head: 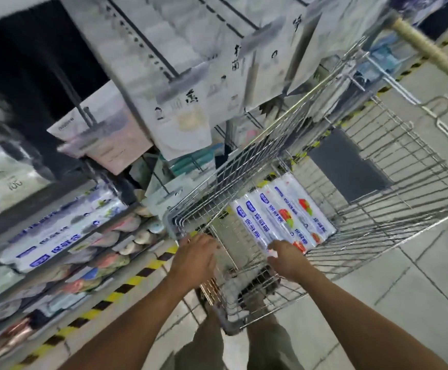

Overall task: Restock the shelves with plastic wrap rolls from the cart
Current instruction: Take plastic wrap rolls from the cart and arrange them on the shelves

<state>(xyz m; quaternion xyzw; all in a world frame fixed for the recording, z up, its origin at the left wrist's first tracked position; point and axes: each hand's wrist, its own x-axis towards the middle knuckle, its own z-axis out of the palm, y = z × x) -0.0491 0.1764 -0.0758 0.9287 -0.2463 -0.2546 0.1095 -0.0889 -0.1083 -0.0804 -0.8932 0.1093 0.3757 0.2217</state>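
Several white plastic wrap rolls [281,213] with blue labels and red fruit pictures lie side by side on the floor of a wire shopping cart [377,198]. My right hand [287,259] reaches into the cart, its fingers curled over the near ends of the rolls. My left hand [194,253] hangs over the cart's near left corner with fingers relaxed and holding nothing. More rolls of the same kind [57,236] sit on a shelf at the left.
Shelving [105,252] runs along the left, stocked with packaged goods. Hanging packets [180,102] fill the pegs above. A yellow-and-black hazard stripe [126,285] marks the floor beside the shelves. Grey tiled floor [393,303] lies to the right.
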